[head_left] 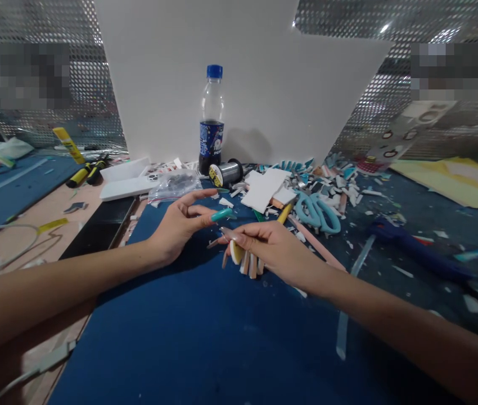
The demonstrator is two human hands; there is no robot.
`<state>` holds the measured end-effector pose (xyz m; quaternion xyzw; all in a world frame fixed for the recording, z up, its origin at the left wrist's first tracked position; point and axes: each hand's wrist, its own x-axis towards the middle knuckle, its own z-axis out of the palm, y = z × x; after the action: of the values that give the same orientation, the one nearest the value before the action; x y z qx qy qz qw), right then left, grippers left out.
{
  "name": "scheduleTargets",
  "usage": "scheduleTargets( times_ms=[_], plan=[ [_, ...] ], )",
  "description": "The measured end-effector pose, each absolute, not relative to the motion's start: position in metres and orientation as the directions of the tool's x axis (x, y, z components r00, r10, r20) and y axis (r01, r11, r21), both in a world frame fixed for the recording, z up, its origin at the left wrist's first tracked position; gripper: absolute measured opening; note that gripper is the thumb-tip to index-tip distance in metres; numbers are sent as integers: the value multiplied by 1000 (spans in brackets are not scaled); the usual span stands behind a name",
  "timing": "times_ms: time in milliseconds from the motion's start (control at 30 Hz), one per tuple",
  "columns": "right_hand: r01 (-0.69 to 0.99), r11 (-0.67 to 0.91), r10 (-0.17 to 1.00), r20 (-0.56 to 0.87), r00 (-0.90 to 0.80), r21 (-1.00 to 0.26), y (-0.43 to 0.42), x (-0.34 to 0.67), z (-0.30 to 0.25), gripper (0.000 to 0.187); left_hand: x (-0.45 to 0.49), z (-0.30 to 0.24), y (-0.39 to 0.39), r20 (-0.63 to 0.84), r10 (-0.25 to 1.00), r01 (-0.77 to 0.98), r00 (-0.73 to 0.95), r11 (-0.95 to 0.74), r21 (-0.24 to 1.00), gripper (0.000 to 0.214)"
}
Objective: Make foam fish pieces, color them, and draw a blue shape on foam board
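My right hand (270, 247) is closed in a pinch on a small cream foam piece with several pinkish-tan strips (252, 264) hanging below it. How the strips join the rounded cream part is hidden by my fingers. Just to the left, my left hand (180, 228) hovers over the blue mat with thumb and forefinger apart. A long teal nail on its thumb points at the right fingertips, and nothing shows between its fingers. Behind both hands lies a spool of dark thread or wire (227, 173). Light blue-handled scissors (317, 212) rest beyond my right hand.
A cola bottle (212, 126) stands before a white board (264, 73). Foam scraps (266, 188) heap up behind my hands. A clear plastic bag (175, 184) lies left of the spool. A dark blue-handled tool (416, 247) is at right, yellow sheets (454, 180) behind it.
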<state>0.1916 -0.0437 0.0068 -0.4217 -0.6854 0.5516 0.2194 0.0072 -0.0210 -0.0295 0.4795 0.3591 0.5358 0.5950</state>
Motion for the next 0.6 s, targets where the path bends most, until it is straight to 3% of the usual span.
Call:
scheduleTargets(
  times_ms=[167,367,600],
  plan=[
    [316,-73,780,-252,-573,-946,-45,191,8,35,7,-29,-23,89,971,-289,220,-23,957,48],
    [247,21,844,-115,-524,-969,-44,192,11,28,8,-31,-27,222,921,-297,321,-125,947,53],
    [257,-15,849,-148,-508,-966,-43,193,9,25,7,-35,-29,191,881,-163,432,-131,978,32]
  ],
)
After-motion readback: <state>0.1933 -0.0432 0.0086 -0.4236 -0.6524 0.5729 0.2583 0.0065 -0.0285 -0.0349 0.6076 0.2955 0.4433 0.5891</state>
